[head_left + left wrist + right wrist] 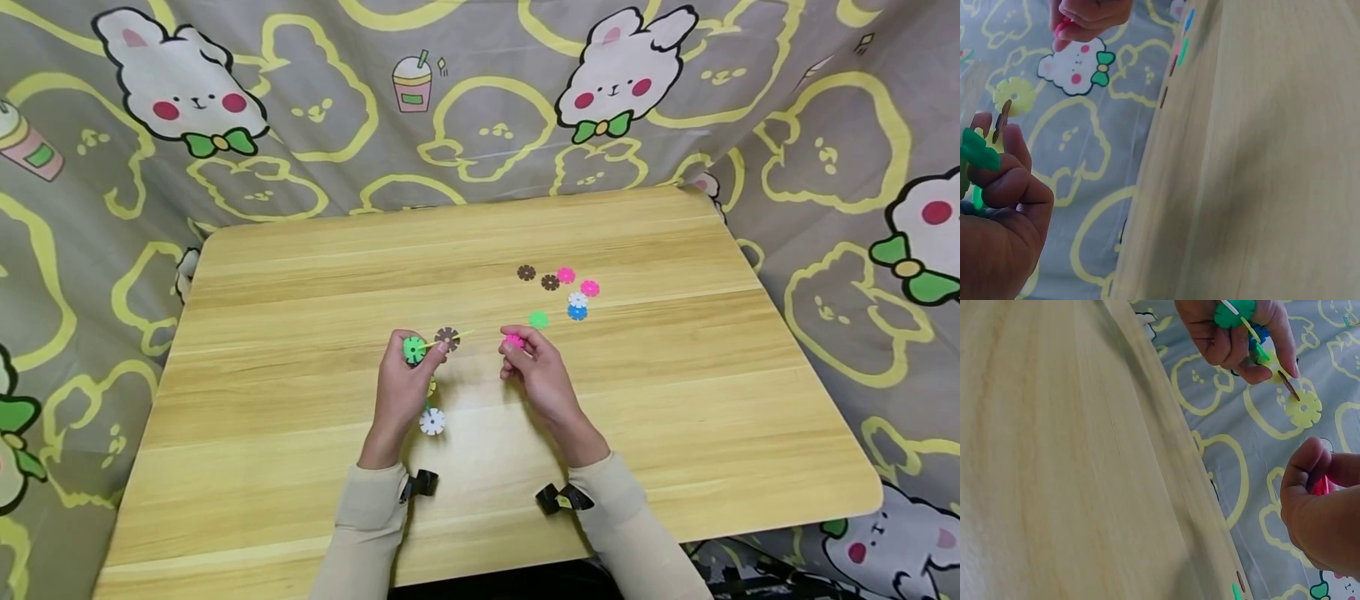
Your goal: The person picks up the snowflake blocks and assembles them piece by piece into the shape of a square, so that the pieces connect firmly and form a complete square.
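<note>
Over the middle of a wood-grain table (285, 400), the left hand (401, 379) grips a multicoloured chain of notched plastic discs (412, 342); the right hand (543, 373) pinches a pink notched disc (513, 341). Loose coloured discs (566, 275) lie right of the table's centre, broad wood between them and its edges.

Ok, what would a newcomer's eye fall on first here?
Probably the big white rabbits on the curtain behind the table. Next, over the table's middle, the left hand grips a bright cluster of joined discs and the right hand pinches a pink disc. Loose discs lie farther back, toward the right.
</note>
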Demonstrator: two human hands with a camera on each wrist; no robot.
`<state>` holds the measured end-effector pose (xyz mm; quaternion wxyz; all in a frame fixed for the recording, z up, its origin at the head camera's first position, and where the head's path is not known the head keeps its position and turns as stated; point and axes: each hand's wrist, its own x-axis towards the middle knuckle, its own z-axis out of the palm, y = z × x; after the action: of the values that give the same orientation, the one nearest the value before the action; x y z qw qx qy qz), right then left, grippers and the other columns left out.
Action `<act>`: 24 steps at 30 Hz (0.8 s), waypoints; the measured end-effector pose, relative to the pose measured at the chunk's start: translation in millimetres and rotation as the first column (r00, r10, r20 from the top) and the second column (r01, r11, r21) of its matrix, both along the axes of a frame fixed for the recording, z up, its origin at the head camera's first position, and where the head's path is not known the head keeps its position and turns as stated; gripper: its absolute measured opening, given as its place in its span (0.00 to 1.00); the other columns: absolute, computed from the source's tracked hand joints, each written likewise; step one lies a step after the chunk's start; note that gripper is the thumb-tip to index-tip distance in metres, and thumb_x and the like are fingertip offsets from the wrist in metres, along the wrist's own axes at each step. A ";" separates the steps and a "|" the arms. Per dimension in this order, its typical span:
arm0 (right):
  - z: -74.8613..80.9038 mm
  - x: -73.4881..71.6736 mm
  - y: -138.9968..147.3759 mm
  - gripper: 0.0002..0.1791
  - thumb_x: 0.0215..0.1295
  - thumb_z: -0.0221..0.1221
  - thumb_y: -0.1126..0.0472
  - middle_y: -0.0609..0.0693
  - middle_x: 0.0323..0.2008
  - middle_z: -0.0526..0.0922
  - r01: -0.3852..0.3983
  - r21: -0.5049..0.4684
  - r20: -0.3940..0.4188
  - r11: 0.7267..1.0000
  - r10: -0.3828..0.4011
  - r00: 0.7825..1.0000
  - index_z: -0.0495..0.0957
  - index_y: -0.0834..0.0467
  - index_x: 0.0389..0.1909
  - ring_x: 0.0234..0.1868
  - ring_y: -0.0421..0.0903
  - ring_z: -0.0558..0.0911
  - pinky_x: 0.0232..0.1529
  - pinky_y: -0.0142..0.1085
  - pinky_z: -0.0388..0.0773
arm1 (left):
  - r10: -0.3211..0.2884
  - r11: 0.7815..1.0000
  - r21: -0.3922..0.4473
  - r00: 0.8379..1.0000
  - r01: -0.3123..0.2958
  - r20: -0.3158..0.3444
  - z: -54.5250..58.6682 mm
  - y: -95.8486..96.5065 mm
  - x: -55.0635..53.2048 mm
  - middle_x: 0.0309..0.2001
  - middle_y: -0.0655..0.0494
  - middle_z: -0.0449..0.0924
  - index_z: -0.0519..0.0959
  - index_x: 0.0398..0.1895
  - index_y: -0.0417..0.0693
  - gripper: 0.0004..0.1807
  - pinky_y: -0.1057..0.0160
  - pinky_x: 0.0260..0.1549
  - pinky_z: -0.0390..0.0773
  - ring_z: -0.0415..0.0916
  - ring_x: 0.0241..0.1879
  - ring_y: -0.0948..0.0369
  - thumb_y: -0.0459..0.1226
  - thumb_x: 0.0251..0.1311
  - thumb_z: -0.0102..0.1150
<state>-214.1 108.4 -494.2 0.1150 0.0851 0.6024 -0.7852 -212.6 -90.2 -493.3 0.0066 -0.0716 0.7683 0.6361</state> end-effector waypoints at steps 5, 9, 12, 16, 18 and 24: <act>1.3 -1.1 1.0 0.19 0.71 0.49 0.69 0.48 0.35 0.74 0.004 -0.014 -0.011 1.000 -0.004 1.000 0.67 0.66 0.62 0.31 0.39 0.74 0.34 0.28 0.79 | -0.007 1.000 -0.006 1.000 0.007 -0.004 -0.6 -0.8 0.7 0.27 0.56 0.75 0.70 0.48 0.44 0.22 0.69 0.20 0.67 0.67 0.22 0.65 0.46 0.59 0.65; 2.9 -2.5 0.8 0.21 0.70 0.51 0.70 0.48 0.35 0.75 0.009 -0.025 -0.020 1.000 -0.010 1.000 0.65 0.68 0.63 0.30 0.39 0.76 0.35 0.29 0.81 | -0.026 0.999 -0.025 0.999 0.026 0.023 -1.0 -1.8 1.5 0.21 0.59 0.69 0.71 0.55 0.50 0.27 0.67 0.17 0.65 0.63 0.18 0.65 0.50 0.58 0.66; 3.4 -3.5 1.1 0.22 0.70 0.51 0.70 0.48 0.34 0.76 0.009 -0.031 -0.023 0.999 -0.010 1.000 0.63 0.70 0.63 0.30 0.39 0.77 0.35 0.29 0.82 | -0.037 0.998 -0.040 0.999 0.039 0.038 -1.5 -2.1 1.9 0.19 0.59 0.63 0.72 0.55 0.55 0.27 0.67 0.15 0.64 0.60 0.17 0.64 0.53 0.56 0.66; 3.5 -4.8 1.3 0.21 0.70 0.52 0.69 0.49 0.34 0.76 0.007 -0.030 -0.021 1.000 -0.007 1.000 0.63 0.71 0.61 0.29 0.38 0.76 0.35 0.29 0.82 | -0.044 0.999 -0.026 0.999 0.045 0.025 -1.9 -2.2 2.4 0.20 0.58 0.63 0.75 0.51 0.59 0.22 0.67 0.15 0.64 0.60 0.16 0.65 0.53 0.56 0.66; 3.7 -5.5 1.1 0.20 0.70 0.53 0.68 0.49 0.34 0.77 0.005 -0.021 -0.021 1.000 -0.006 1.000 0.65 0.69 0.60 0.30 0.38 0.76 0.34 0.30 0.82 | -0.046 0.999 -0.016 0.999 0.047 0.017 -2.0 -2.2 2.5 0.21 0.57 0.66 0.76 0.49 0.61 0.19 0.68 0.15 0.63 0.60 0.16 0.65 0.52 0.56 0.67; 5.8 -7.1 -0.6 0.17 0.68 0.55 0.70 0.50 0.35 0.78 0.013 0.005 -0.029 1.000 -0.013 0.999 0.71 0.65 0.57 0.32 0.41 0.79 0.38 0.33 0.84 | -0.057 0.998 0.007 0.998 0.057 0.022 -3.3 -1.7 1.4 0.32 0.51 0.83 0.78 0.46 0.59 0.15 0.69 0.15 0.63 0.61 0.16 0.67 0.47 0.58 0.66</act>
<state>-221.1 107.7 -488.4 0.1010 0.0780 0.6056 -0.7855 -211.3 -91.9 -496.6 0.0333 -0.0565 0.7680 0.6371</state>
